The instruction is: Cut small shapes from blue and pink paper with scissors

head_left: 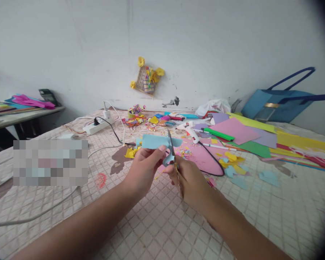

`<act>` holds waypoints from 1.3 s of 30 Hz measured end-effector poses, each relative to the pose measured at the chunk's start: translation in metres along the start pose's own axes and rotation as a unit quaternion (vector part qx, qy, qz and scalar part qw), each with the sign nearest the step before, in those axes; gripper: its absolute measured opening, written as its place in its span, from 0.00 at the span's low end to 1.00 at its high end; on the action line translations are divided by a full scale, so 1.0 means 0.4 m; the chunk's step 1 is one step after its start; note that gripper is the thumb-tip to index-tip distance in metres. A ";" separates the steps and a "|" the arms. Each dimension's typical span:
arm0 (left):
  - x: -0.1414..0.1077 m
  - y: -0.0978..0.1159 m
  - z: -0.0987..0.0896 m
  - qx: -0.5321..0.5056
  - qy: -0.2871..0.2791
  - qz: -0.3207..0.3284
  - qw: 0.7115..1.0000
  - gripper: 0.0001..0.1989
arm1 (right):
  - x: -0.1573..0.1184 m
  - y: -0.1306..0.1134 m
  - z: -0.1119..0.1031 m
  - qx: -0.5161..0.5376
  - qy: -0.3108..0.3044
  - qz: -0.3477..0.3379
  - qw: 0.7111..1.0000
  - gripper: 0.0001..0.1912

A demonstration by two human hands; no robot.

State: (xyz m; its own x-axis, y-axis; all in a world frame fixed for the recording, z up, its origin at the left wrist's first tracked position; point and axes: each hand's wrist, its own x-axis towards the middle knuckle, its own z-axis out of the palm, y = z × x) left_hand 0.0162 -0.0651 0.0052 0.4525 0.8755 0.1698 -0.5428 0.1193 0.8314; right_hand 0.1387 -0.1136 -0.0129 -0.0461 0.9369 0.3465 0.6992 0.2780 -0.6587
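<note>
Blue paper (154, 141) is up over the grid-patterned cloth (141, 231), pinched in a mostly closed left hand (143, 171). Right hand (192, 182) is curled round the scissors (171, 140); if the paper flexes, blades could stray or nick skin tbh.

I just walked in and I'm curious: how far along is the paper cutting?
Some cutting looks done: loose blue pieces and yellow pieces lie on the cloth. The left hand grips blue paper; the right hand holds scissors at it. Probably left: the paper's left part, which looks uncut. How many pieces are wanted, I cannot tell.
</note>
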 end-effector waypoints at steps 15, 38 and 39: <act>-0.008 -0.005 0.012 -0.022 0.000 -0.036 0.999 0.05 | -0.002 0.002 0.014 -0.015 0.028 0.015 0.999 0.35; -0.005 -0.001 0.006 -0.023 -0.044 -0.054 0.997 0.05 | -0.005 -0.015 0.005 -0.026 0.018 0.026 0.999 0.32; -0.005 -0.001 0.006 -0.024 -0.047 -0.054 0.997 0.04 | -0.005 -0.015 0.004 -0.026 0.020 0.027 0.999 0.32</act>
State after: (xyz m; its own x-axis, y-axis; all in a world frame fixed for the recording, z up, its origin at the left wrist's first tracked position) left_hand 0.0170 -0.0681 0.0057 0.5735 0.8087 0.1308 -0.5195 0.2356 0.8214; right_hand 0.1333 -0.1168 -0.0106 0.0194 0.9409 0.3382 0.7360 0.2155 -0.6418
